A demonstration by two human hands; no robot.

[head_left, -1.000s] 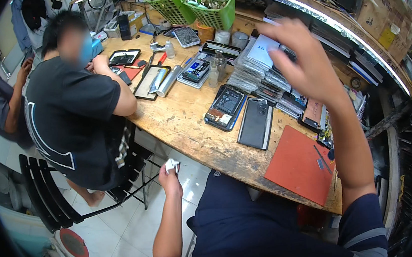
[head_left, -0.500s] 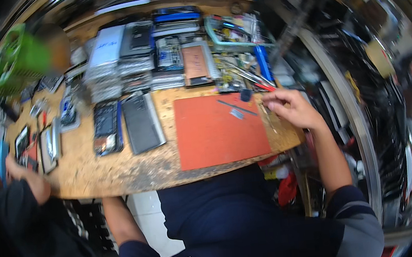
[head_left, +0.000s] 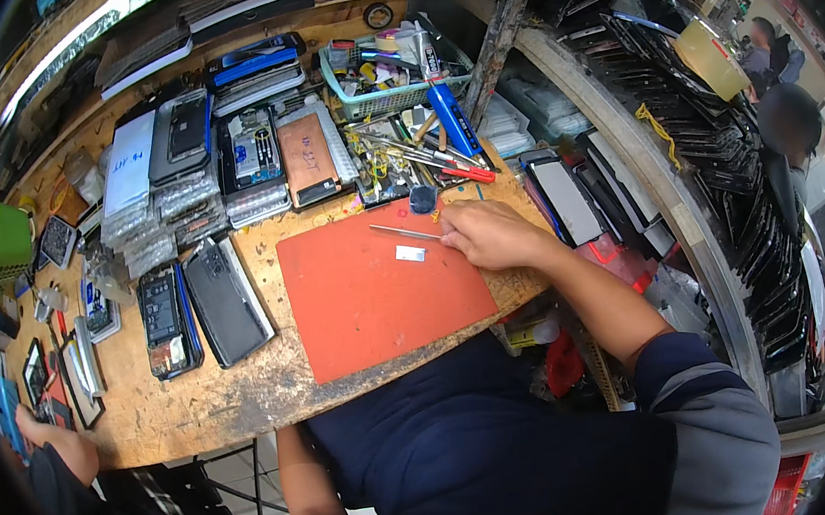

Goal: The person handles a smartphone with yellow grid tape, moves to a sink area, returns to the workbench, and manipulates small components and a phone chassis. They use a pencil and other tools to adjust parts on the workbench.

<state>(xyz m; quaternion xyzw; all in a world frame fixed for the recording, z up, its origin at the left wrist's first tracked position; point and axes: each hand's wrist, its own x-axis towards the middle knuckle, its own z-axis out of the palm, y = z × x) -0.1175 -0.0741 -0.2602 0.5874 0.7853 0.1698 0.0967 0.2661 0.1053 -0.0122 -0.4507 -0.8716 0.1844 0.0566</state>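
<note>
My right hand [head_left: 491,234] rests at the right side of an orange-red mat [head_left: 377,306], its fingers curled together. Its fingertips close on the right end of a thin metal tool [head_left: 405,231], which lies slanted on the mat; whether it is tweezers or a plain stick I cannot tell. Below the tool lies a small whitish-blue rectangular piece [head_left: 411,253]. A small dark blue object [head_left: 423,199] stands at the mat's top edge. My left forearm [head_left: 307,475] goes up under the front of the table, which hides the left hand.
Left of the mat lie an opened phone [head_left: 168,318] and a dark phone back [head_left: 226,302]. Behind are stacked phone parts [head_left: 160,199], a teal basket [head_left: 396,98] and red-handled tools [head_left: 469,173]. A co-worker's hand [head_left: 58,446] is at the far left.
The view has turned, shifting the table leftward. My right hand has moved in from the mat's right edge, and its fingertips now meet the thin tool's end.
</note>
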